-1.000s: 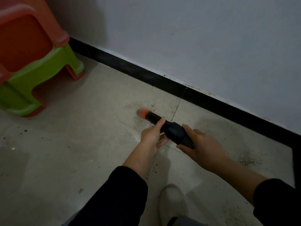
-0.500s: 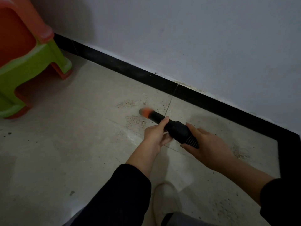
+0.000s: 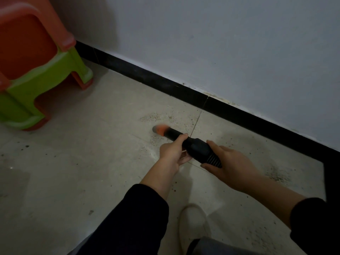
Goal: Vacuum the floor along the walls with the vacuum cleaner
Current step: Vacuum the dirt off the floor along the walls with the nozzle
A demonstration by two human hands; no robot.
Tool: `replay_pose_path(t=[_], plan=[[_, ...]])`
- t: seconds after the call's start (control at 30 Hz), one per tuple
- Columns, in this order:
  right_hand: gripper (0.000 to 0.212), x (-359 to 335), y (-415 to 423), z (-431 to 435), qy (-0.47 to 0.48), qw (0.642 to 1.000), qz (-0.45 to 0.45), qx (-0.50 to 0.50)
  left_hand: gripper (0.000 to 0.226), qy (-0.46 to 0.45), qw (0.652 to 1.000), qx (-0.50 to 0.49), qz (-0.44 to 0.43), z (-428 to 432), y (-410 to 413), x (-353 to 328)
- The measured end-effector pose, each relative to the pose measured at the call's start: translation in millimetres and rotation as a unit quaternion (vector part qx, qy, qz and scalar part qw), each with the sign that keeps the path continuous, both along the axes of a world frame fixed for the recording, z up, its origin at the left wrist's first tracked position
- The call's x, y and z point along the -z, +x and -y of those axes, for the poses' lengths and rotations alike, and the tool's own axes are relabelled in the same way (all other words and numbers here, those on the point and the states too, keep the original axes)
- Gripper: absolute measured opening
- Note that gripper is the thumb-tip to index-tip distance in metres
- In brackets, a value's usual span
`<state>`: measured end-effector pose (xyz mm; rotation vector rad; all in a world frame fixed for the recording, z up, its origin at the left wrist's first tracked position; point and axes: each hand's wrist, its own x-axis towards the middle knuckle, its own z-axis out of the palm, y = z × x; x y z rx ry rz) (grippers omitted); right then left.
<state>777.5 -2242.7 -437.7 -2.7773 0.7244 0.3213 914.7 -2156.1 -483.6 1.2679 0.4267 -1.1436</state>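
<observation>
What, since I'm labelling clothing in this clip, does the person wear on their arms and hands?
Both arms are in black long sleeves: the left sleeve ends partway up the forearm, the right sleeve higher, leaving more forearm bare. The left hand and right hand are bare: no gloves, rings or watch show.

Dim white wall (image 3: 230, 43), black baseboard (image 3: 165, 86), dusty tiled floor (image 3: 73, 172), stacked plastic stools (image 3: 29, 45)

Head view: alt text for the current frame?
Two hands hold a black vacuum cleaner, the left hand gripping its tube and the right hand its ribbed rear, with the orange-tipped nozzle low over a tiled floor speckled with dirt. A black baseboard and white wall run behind; stacked orange and green stools at upper left.
</observation>
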Motion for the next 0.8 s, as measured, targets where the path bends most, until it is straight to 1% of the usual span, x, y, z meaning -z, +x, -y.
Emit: replay_pose_path(t=[0.37, 0.57, 0.7, 0.8], plan=[[0.074, 3.5, 9.3, -3.2, 0.017, 1.0, 0.011, -0.017, 0.042, 0.021, 0.999, -0.02, 0.017, -7.8, 6.2, -1.8], [0.074, 15.8, 31.6, -9.7, 0.026, 0.999, 0.037, -0.007, 0.035, 0.047, 0.996, -0.062, 0.05, -9.2, 21.4, 2.9], [0.076, 21.4, 44.2, -14.9, 0.033, 0.998, 0.051, -0.012, 0.022, 0.071, 0.99, -0.095, 0.078, -10.0, 29.6, 6.6], [0.077, 23.9, 49.9, -17.9, 0.036, 0.998, 0.057, -0.016, 0.022, 0.084, 0.986, -0.106, 0.093, -9.3, 34.0, 7.0]])
